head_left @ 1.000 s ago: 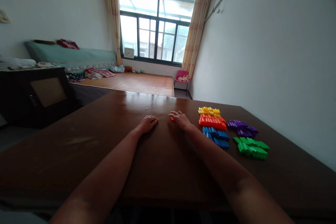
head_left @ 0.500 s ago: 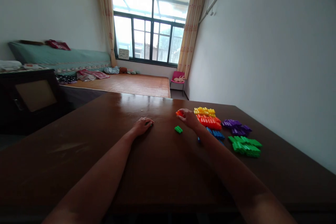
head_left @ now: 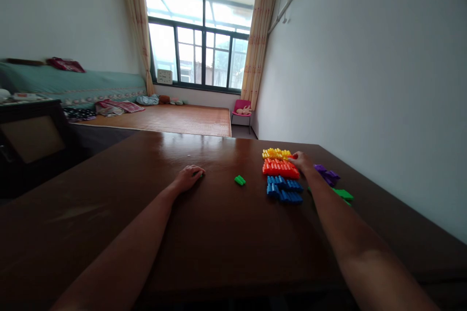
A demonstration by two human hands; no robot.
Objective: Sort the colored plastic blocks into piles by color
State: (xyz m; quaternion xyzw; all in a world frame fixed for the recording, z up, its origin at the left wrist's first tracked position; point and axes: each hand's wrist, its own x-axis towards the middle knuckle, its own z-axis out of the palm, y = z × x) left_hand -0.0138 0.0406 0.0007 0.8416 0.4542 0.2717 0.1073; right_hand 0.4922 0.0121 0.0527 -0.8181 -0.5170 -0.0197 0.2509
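Note:
My right hand (head_left: 302, 160) pinches an orange block (head_left: 291, 157) at the far right end of the piles, beside the ridged yellow blocks (head_left: 273, 153) and just above the row of orange blocks (head_left: 280, 169). My left hand (head_left: 187, 178) rests on the table with its fingers curled down; a bit of a green block (head_left: 202, 175) shows at its fingertips. Between the hands lies a loose green ridged block (head_left: 240, 180). Blue blocks (head_left: 285, 189) lie in a stack nearer to me than the orange row.
Purple blocks (head_left: 328, 175) and green blocks (head_left: 345, 194) lie right of my right forearm, which partly covers them. All stand on a dark brown table (head_left: 219, 233). Beyond its far edge are a bed (head_left: 182, 119), a pink chair (head_left: 241, 105) and a window.
My right hand has carried the orange block rightward from the table's middle to the yellow and orange piles. My left hand stays on the table. The view has turned slightly right.

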